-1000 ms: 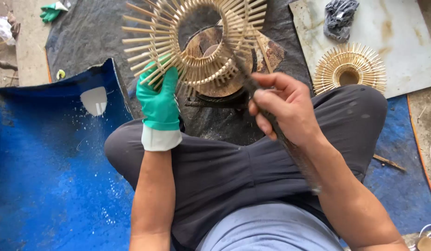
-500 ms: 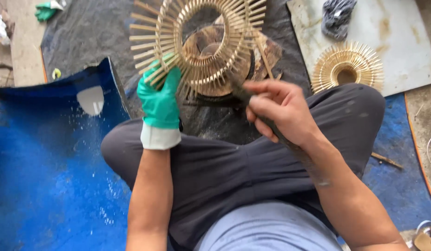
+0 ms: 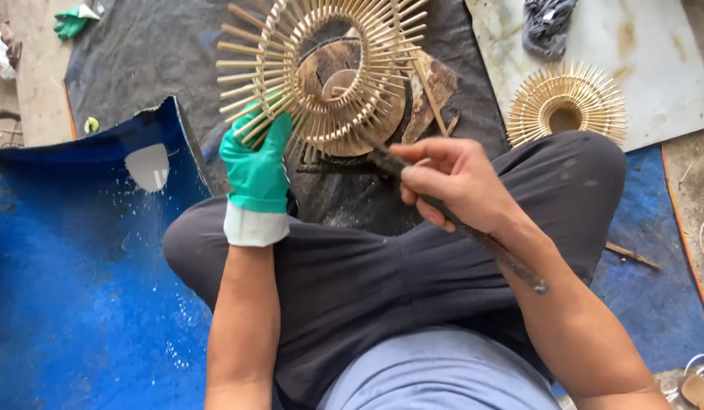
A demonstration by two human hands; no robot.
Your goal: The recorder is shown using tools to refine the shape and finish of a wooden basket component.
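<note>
Bamboo spoke ring (image 3: 321, 72): lower-left rim clamped in gloved left hand (image 3: 255, 163) fingers, above wooden block (image 3: 367, 91) | dark tool (image 3: 450, 220): gripped by right hand (image 3: 454, 186), tip at ring | second ring (image 3: 566, 106): on board (image 3: 670, 68).

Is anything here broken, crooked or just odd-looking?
Yes. The blue plastic sheet on the ground has a torn, jagged top edge and a hole through it. The left hand wears a green glove while the right hand, holding a dark rod-like tool against the bamboo stick ring, is bare. A lone green glove lies far off.
</note>
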